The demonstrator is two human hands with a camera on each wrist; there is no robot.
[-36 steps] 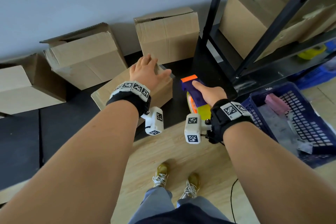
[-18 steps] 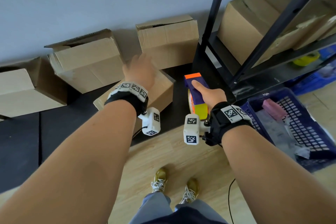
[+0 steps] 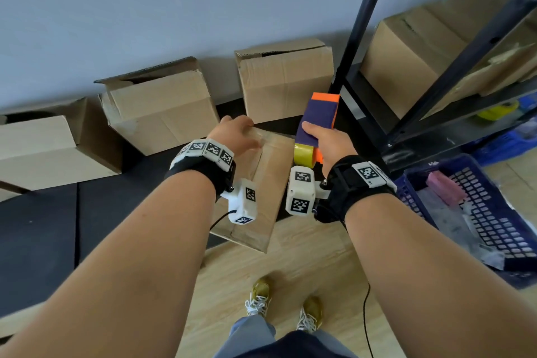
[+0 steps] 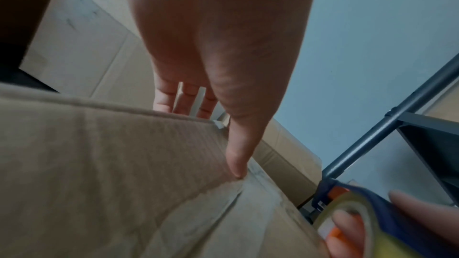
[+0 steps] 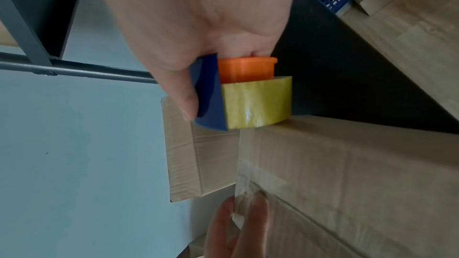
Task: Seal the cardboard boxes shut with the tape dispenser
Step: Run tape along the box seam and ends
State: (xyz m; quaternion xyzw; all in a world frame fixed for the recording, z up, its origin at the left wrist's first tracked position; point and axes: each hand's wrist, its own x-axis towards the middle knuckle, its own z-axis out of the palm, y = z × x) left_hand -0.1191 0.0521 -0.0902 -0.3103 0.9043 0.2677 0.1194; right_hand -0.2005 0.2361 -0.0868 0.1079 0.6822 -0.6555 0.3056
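Note:
A closed cardboard box [image 3: 261, 212] lies on the floor in front of me, lengthwise. My left hand [image 3: 232, 134] rests on its far end, fingers straight over the far edge and thumb [image 4: 236, 164] pressing the top by the seam. My right hand [image 3: 331, 145] grips the purple and orange tape dispenser [image 3: 318, 116] just right of the box's far end. In the right wrist view a clear tape strip [image 5: 244, 164] runs from the yellow roll [image 5: 255, 103] down to the left fingers [image 5: 223, 229] at the box [image 5: 347, 174].
Three more cardboard boxes [image 3: 162, 113] [image 3: 287, 81] [image 3: 37, 148] stand along the wall on a black mat [image 3: 43, 227]. A black shelf frame [image 3: 360, 26] with a box [image 3: 406, 58] stands to the right. A blue basket [image 3: 479, 212] sits beside it. My shoes [image 3: 284, 299] are on the wooden floor.
The left hand slid from flat on the box top to its far end. The box now lies lengthwise toward me. The dispenser moved forward, closer to the left hand.

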